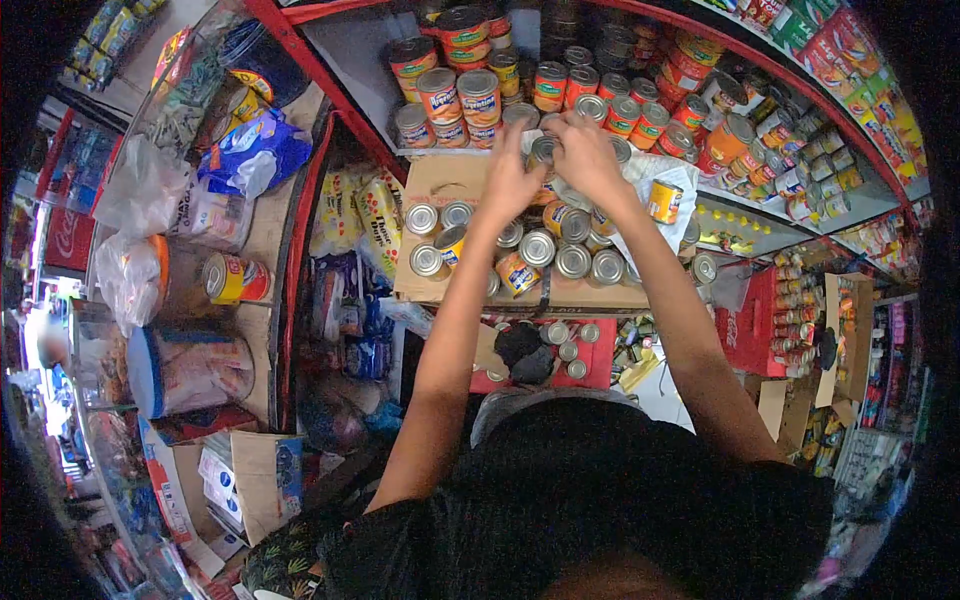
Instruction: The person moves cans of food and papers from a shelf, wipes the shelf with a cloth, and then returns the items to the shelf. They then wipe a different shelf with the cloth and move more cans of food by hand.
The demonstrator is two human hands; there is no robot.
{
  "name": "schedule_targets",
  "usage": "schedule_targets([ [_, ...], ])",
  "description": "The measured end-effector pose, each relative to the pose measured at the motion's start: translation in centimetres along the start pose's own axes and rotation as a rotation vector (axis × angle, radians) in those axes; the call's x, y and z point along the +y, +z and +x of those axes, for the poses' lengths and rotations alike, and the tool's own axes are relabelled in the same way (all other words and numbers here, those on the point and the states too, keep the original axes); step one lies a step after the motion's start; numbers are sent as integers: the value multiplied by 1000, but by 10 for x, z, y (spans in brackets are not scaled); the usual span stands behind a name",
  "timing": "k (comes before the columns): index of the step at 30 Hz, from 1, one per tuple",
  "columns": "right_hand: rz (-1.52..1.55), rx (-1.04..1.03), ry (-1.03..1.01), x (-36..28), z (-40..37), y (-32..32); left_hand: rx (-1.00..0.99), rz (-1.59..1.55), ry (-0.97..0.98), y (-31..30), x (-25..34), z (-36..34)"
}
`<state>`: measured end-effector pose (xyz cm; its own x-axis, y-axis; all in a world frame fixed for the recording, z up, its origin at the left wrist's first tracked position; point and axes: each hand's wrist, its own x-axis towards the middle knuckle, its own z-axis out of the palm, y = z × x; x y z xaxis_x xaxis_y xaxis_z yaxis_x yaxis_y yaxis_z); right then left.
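My left hand [511,180] and my right hand [588,158] are close together at the front edge of a shelf of canned food. A food can [543,151] with a silver lid sits between them, and the bent fingers of both hands are around it. Fingers hide most of its label. Just behind it stands another can [520,114], near my left fingertips. Below my hands, a cardboard box [418,284] carries several loose cans, some upright and some tilted. A yellow-labelled can [665,201] lies on white paper [640,240] to the right of my right wrist.
Stacked Argentina cans [460,100] stand left of my hands, with rows of red-labelled cans [650,122] to the right. A red crate [745,325] is at the lower right. On the left, a side shelf [262,300] holds plastic bags and a blue-lidded tub [190,370].
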<state>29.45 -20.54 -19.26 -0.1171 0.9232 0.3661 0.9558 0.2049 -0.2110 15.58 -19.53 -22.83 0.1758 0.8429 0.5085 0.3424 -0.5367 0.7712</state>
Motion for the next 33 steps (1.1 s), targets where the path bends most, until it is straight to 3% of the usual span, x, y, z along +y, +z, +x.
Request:
schedule_targets([
  [2, 157, 70, -189, -17, 0, -2, -35, 204, 38, -29, -20, -3],
  [3, 208, 122, -297, -23, -3, 10, -118, 410, -49, -52, -19, -6],
  [4, 309, -46, -239, -35, -8, 12, -201, 616, -137, -75, -17, -12],
  [6, 143, -304, -243, -48, -14, 27, -267, 720, -505, -99, -23, -24],
  [7, 150, -310, -246, -49, -17, 34, -426, 700, -611, -108, -36, -28],
  [10, -37, -465, -236, -52, -14, 49, -591, 535, -543, -109, -59, -41],
  [14, 23, -467, -310, -53, -6, 41, -566, 577, -562, -104, -72, -43],
  [16, -62, -558, -195, -64, -5, 30, -535, 597, -623, -98, -57, -40],
  [18, -7, -499, -192, -70, -8, 49, -488, 699, -580, -93, -56, -39],
  [21, 99, -470, -452, -78, -15, 58, -493, 644, -522, -98, -63, -38],
  [22, 99, -470, -446, -82, -19, 63, -498, 643, -519, -103, -71, -40],
  [26, 126, -373, -364, -93, -23, 79, -512, 178, -429, -122, -99, -47],
  [28, 128, -379, -299, -91, -25, 80, -373, 160, -439, -124, -81, -52],
  [29, 281, -336, -294, -88, -26, 79, -384, 152, -427, -121, -73, -48],
  [31, 548, -320, -213, -79, -24, 77, -312, 183, -632, -118, -59, -38],
  [32, 543, -317, -209, -70, -20, 75, -316, 180, -628, -117, -52, -33],
  [33, 618, -342, -74, -61, -17, 62, -270, 351, -432, -113, -44, -29],
])
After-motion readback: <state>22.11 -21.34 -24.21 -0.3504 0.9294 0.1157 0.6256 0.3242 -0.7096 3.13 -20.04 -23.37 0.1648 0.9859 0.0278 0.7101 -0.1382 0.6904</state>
